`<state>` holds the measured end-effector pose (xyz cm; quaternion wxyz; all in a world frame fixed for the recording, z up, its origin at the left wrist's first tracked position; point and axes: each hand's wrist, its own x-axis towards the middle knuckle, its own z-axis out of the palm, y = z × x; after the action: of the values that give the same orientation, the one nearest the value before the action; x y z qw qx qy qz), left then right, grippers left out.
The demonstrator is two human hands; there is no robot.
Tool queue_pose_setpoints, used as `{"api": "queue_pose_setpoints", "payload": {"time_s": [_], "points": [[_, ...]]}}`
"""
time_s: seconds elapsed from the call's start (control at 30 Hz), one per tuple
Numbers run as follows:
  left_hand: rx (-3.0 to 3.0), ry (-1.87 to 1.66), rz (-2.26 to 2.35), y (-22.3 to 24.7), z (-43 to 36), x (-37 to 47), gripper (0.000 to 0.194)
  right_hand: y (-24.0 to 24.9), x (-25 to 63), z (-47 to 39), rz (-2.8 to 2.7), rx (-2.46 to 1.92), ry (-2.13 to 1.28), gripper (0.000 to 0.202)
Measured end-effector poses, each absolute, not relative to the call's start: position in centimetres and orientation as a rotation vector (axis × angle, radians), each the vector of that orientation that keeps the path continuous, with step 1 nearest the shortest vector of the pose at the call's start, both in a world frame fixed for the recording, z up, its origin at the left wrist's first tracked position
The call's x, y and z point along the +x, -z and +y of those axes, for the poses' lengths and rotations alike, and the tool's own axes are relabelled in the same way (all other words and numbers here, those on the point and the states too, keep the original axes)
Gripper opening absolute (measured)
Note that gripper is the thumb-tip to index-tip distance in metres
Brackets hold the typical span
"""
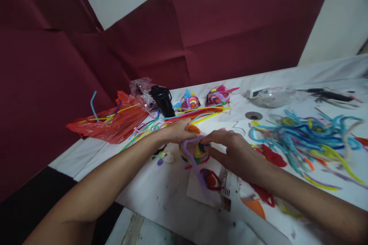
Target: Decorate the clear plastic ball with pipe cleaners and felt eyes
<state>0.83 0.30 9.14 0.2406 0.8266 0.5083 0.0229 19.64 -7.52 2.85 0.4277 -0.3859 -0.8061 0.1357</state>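
Observation:
In the middle of the table is a pipe-cleaner craft (192, 151), a rounded piece with coiled yellow, blue and green parts. My left hand (180, 130) is closed on its far side, beside an orange coil (193, 128). With thumb and fingers, my right hand (228, 145) grips its right side at the blue and yellow coil. A loose lavender pipe cleaner (198, 172) loops over the craft and trails toward me, blurred. Just below lies a red and dark coiled piece (211, 179), next to a white glue gun (237, 203) under my right forearm.
Two finished-looking colourful crafts (190, 101) stand at the back beside a black bottle (163, 101). A red plastic bag (115, 122) with pipe cleaners lies left. At right are a heap of blue pipe cleaners (304, 134), clear plastic (273, 97) and pliers (330, 96).

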Motion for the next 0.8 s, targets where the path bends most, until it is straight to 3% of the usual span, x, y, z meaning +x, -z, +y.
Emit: {"api": "queue_pose_setpoints", "payload": {"time_s": [0.8], "points": [[2.292, -0.051, 1.414, -9.2, 0.3, 0.8, 0.033, -1.9, 20.0, -2.9, -2.167, -0.996, -0.115, 0.015]]}}
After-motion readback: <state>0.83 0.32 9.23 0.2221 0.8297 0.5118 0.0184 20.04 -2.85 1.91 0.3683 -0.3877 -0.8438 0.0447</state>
